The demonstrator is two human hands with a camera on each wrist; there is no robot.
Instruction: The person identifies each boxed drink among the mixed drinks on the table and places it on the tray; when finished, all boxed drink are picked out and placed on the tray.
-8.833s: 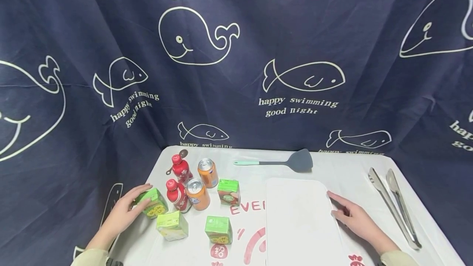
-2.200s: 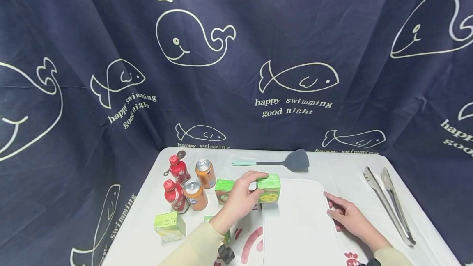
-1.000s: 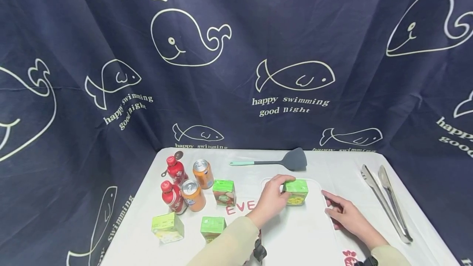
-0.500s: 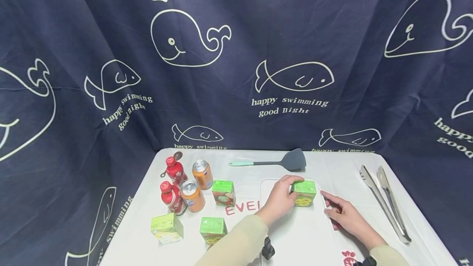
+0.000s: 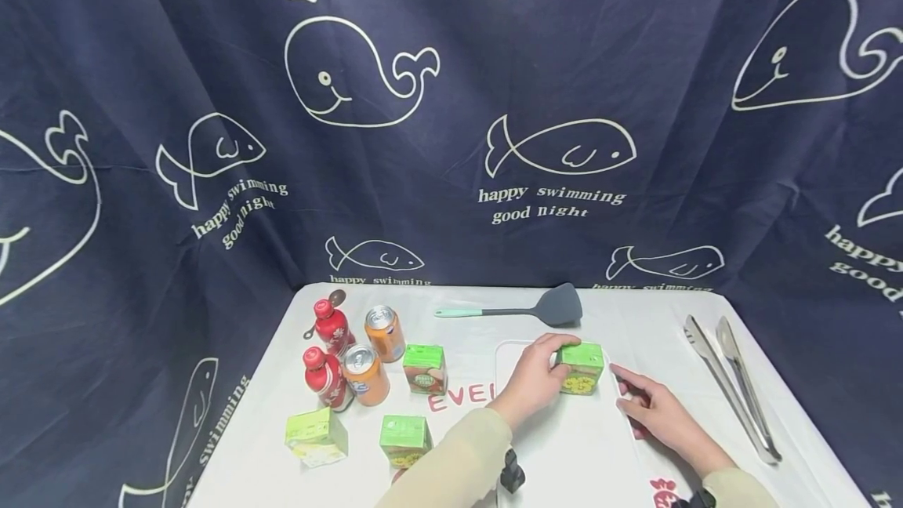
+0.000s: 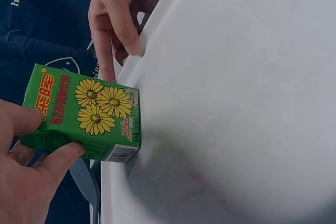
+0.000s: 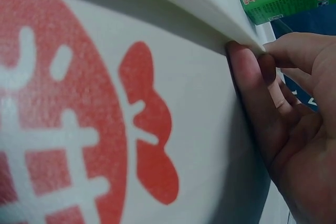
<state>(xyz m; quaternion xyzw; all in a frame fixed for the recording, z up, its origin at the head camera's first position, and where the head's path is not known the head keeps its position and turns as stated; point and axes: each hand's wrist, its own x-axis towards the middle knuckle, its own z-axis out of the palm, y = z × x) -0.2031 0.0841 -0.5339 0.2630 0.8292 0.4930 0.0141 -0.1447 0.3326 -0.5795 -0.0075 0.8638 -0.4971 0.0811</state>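
Over the far right corner of the tray (image 5: 564, 453), the left hand (image 5: 539, 375) has a solid grip on a green box (image 5: 582, 371), pinching it from its left side. The box is upright, yellow flowers on the front; can't really tell if its base touches the tray. Just beside it, the right hand (image 5: 663, 418) is holding the tray's right edge, thumb and fingers both on it. Rest of the table (image 5: 635, 320): tongs (image 5: 726, 384) lie along the right edge, spatula (image 5: 560, 308) flat near the far edge. Over toward the left edge there's a pair of red bottles (image 5: 324, 382) next to two orange cans (image 5: 367, 375), a spoon (image 5: 338, 298) by the far left corner, plus three other boxes (image 5: 423, 371), all standing left of the tray.
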